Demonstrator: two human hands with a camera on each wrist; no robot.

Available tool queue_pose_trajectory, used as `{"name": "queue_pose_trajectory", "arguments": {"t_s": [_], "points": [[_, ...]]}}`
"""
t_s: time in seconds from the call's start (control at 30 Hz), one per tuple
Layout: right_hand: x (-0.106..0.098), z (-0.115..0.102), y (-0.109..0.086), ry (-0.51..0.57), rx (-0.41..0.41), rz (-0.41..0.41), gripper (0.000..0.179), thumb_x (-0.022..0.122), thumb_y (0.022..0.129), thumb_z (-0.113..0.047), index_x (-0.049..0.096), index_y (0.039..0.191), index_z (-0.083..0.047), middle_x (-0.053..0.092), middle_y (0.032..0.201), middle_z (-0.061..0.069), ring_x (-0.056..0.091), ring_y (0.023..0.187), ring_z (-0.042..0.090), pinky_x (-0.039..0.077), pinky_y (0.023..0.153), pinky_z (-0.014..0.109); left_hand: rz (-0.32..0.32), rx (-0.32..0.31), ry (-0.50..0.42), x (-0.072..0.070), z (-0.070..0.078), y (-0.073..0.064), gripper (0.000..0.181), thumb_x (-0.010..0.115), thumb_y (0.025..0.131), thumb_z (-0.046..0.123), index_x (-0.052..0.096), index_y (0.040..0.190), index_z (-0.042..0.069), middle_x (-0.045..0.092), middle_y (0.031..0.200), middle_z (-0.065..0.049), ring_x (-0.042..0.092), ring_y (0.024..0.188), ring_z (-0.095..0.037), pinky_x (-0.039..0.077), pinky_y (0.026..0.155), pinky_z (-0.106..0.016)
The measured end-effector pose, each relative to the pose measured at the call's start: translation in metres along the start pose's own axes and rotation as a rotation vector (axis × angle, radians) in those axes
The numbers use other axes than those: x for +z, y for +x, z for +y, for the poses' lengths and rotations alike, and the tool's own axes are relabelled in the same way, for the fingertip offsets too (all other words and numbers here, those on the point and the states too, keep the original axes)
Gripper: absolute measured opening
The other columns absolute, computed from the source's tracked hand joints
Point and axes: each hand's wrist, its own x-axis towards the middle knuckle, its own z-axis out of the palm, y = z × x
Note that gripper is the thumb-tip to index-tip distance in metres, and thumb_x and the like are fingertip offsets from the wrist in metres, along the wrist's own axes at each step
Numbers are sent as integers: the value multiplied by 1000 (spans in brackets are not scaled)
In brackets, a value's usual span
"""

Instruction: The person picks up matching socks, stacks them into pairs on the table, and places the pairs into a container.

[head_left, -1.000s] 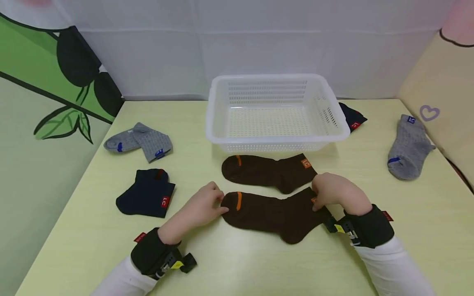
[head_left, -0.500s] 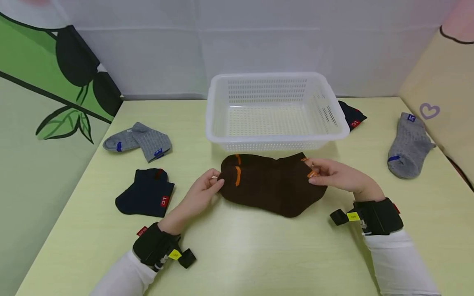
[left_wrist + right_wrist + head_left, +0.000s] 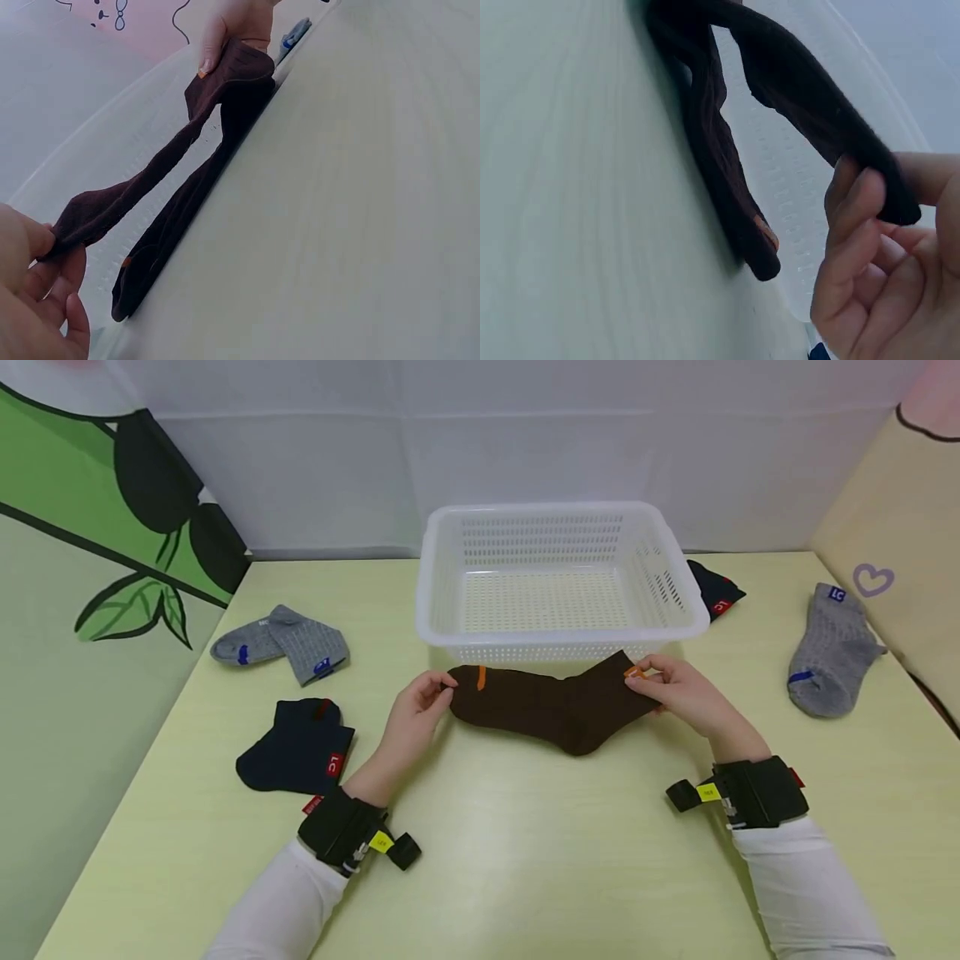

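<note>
A brown sock (image 3: 540, 697) with orange marks is stretched between both hands, raised off the table. My left hand (image 3: 411, 714) pinches its toe end, while my right hand (image 3: 697, 702) pinches the cuff by the orange label. In the left wrist view, a second brown sock (image 3: 169, 236) lies on the table under the raised one, with a gap between them. The right wrist view also shows this lower sock (image 3: 714, 154) below the held sock (image 3: 799, 79). From the head view the lower sock is hidden beneath the upper one.
Just behind the socks stands a white plastic basket (image 3: 562, 639). Left of it lie grey socks (image 3: 311, 643) and navy socks (image 3: 292, 747). A navy sock (image 3: 712, 589) pokes out beside the basket's right wall, and a grey sock (image 3: 832, 652) lies at the far right.
The nearer brown sock was gripped at both ends, lifted off the table and carried away from me until it covers the farther brown sock. Both hands moved forward with it.
</note>
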Motion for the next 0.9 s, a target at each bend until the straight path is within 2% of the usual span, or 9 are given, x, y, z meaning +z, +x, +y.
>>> {"name": "queue_pose_trajectory", "arguments": {"t_s": [0.1,0.27,0.43,0.6,0.7,0.9], "points": [[0,1,2,-62,28,44,27,53,96,-18,50,110,6,59,76,-12,53,70,1,47,62,24,24,-24,32,1,-1,5,18,52,94,1,61,109,-3,62,106,-18,52,86,-12,42,74,-16],[2,2,4,-163,46,107,29,56,95,-19,52,109,6,58,75,-7,50,67,2,44,60,22,31,-73,136,2,-3,9,21,55,91,1,65,109,-2,64,108,-18,55,87,-18,43,73,-20],[4,6,6,-220,65,67,28,56,95,-16,52,110,7,61,83,5,49,70,7,43,60,22,15,-121,243,3,-5,9,21,55,89,3,67,106,0,64,103,-16,54,86,-23,42,74,-26],[5,7,7,-246,91,43,29,56,96,-17,52,113,6,62,91,13,50,73,11,44,61,24,-29,-117,328,2,-4,9,20,56,88,4,66,105,0,62,97,-14,53,85,-24,42,75,-29],[4,8,7,-236,91,46,30,55,96,-19,52,112,6,62,92,11,50,74,10,45,62,24,-13,-104,319,3,-5,9,19,56,89,3,66,105,0,62,96,-15,54,85,-24,41,75,-28],[2,9,6,-164,94,77,31,57,95,-20,53,108,8,62,83,-4,50,68,3,44,62,22,92,-105,227,3,-4,8,19,57,90,5,67,105,1,64,101,-14,55,88,-24,41,73,-28]]}}
